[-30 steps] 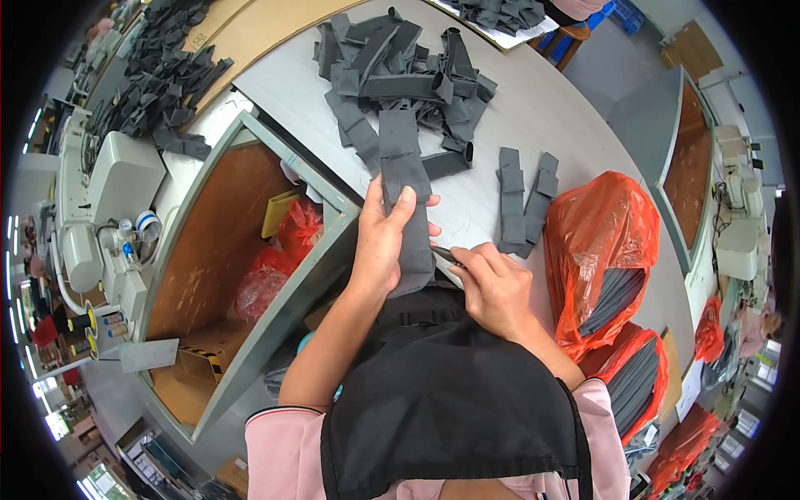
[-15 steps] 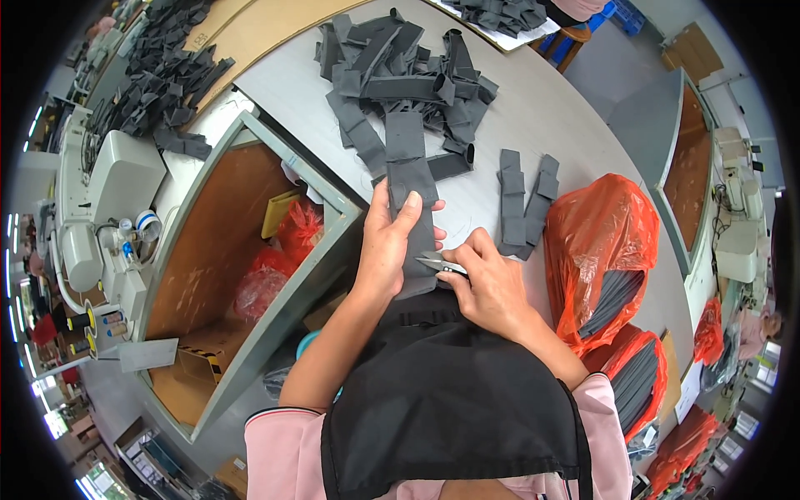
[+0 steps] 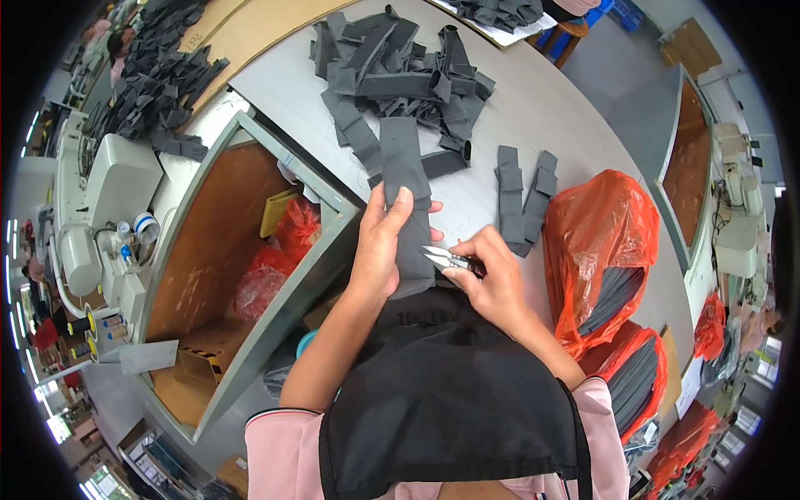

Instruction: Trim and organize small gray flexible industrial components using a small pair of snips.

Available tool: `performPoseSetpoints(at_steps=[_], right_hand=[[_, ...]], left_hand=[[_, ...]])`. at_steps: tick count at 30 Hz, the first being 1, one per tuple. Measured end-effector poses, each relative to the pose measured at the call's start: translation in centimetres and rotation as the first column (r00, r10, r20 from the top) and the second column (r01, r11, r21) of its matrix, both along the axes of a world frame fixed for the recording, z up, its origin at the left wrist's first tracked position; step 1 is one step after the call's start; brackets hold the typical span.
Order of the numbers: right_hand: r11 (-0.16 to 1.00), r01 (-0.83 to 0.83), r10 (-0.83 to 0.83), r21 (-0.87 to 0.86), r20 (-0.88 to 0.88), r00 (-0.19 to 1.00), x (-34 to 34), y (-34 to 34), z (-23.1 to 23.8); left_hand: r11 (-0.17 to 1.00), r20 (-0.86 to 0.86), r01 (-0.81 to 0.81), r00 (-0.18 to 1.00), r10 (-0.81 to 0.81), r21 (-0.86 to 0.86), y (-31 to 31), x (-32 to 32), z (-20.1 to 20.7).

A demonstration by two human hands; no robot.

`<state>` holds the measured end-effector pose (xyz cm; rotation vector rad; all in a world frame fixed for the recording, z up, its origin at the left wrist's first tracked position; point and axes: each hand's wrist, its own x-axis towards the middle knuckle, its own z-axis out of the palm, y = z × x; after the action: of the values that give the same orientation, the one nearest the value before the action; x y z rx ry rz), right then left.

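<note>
A dark grey fabric strip (image 3: 404, 154) with folded, stitched sections lies lengthwise in my left hand (image 3: 379, 242). The thumb presses on its top while the fingertips show at its right side. Its near end reaches down to my black apron (image 3: 450, 392). My right hand (image 3: 492, 275) grips a small pair of thread snips (image 3: 443, 257), blades pointing left at the strip's right edge. Whether the blades touch the cloth I cannot tell. Beyond my hands lies a heap of similar grey strips (image 3: 408, 67), and two folded strips (image 3: 510, 196) rest to the right.
Red plastic bags (image 3: 604, 225) of dark grey material stand on the right of the pale table (image 3: 283, 75). At left, a grey-edged open compartment (image 3: 217, 217) holds red bags and cardboard. A sewing machine (image 3: 125, 179) and more strips (image 3: 158, 83) are farther left.
The strip has shifted slightly in my left hand, its far section now lying smoother. The snips have moved slightly right, and their blades show more clearly.
</note>
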<state>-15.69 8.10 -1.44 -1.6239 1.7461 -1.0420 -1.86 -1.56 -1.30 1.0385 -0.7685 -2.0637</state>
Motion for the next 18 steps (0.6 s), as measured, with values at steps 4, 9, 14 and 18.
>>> performPoseSetpoints(at_steps=[4,9,14,18], right_hand=[[0.996,0.092,-0.094,0.02,0.306,0.947,-0.3,0.2,0.0],[0.996,0.087,-0.09,0.032,0.108,0.99,0.1,-2.0,-0.2],[0.987,0.126,-0.116,-0.101,0.104,0.988,-0.2,-3.9,-3.4],[0.962,0.216,-0.146,-0.168,0.352,0.924,-0.5,-5.5,-3.2]], left_hand=[[0.999,0.002,0.026,1.0,-0.026,0.025,0.1,0.0,-0.5],[0.981,-0.129,0.116,0.987,-0.096,0.155,1.0,0.3,-1.4],[0.972,-0.089,0.206,0.976,-0.197,0.109,2.3,0.7,-0.8],[0.974,-0.008,0.216,0.976,-0.216,0.073,3.4,0.8,-0.5]])
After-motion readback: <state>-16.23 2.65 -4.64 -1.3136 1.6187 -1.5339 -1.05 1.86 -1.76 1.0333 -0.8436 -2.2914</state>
